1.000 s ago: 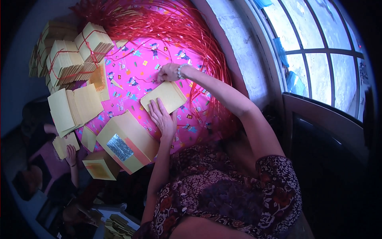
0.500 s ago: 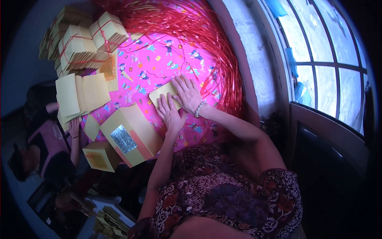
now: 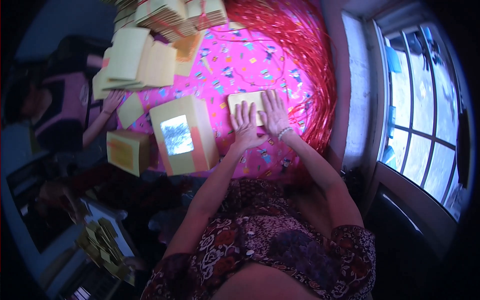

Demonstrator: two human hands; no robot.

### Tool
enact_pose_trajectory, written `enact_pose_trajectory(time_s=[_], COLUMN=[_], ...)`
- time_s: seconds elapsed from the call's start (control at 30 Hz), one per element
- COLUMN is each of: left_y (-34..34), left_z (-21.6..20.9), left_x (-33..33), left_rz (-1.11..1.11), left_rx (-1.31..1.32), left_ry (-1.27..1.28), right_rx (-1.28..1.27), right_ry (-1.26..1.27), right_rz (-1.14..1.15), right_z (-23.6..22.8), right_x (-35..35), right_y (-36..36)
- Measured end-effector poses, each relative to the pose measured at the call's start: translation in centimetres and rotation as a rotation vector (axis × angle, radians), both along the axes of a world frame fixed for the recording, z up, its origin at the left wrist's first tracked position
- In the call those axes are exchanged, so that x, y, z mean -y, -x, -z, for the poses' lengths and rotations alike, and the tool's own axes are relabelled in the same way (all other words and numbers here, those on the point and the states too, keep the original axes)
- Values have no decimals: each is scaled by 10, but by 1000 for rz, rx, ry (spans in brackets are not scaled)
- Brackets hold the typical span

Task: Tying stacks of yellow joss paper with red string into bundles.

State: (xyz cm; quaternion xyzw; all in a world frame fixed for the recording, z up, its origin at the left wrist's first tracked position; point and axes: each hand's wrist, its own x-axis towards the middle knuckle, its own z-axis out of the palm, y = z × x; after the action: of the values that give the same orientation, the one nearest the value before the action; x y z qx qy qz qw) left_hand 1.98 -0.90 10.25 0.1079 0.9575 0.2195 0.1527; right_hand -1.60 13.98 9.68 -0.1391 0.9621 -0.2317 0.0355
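Note:
A small pale yellow stack of paper lies on the pink printed tablecloth. My left hand presses flat on its near left part, fingers stretched out and thumb pointing right. On the right end of the stack rests my right hand, also flat, with a beaded bracelet on the wrist. The two hands sit side by side, and neither grips anything. Their palms hide much of the stack.
Left of my hands stands a larger yellow paper block with a shiny patch, beside a smaller block. Beyond are fanned paper stacks and tied bundles. Red plastic strips line the right edge. A co-worker's hand touches the left side.
My view has turned, so the table and its things appear shifted and straighter. Both hands stay flat on the paper stack, in nearly the same places on it.

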Motion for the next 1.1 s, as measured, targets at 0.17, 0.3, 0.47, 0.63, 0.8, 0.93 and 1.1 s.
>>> enact_pose_trajectory(time_s=[0.17,0.3,0.47,0.63,0.8,0.93,1.1], left_y=[4,-7,-52,-90,-96,-94,-91], left_z=[-15,-57,-114,-154,-163,-158,-133], left_x=[7,24,57,131,204,229,239], left_rz=[-25,-50,-4,-38,-23,30,82], left_rx=[16,-138,-158,-268,-354,-303,-305], left_ry=[-68,-110,-445,-482,-233,-164,-140], right_rx=[28,87,-46,-232,-158,-225,-230], right_ry=[-104,-81,-104,220,205,117,32], right_rz=[38,41,69,-37,-437,-546,-555], right_z=[-12,-26,-51,-110,-139,-136,-115], right_x=[3,12,14,42,102,144,164], right_y=[-1,1,-14,-43,-84,-105,-106])
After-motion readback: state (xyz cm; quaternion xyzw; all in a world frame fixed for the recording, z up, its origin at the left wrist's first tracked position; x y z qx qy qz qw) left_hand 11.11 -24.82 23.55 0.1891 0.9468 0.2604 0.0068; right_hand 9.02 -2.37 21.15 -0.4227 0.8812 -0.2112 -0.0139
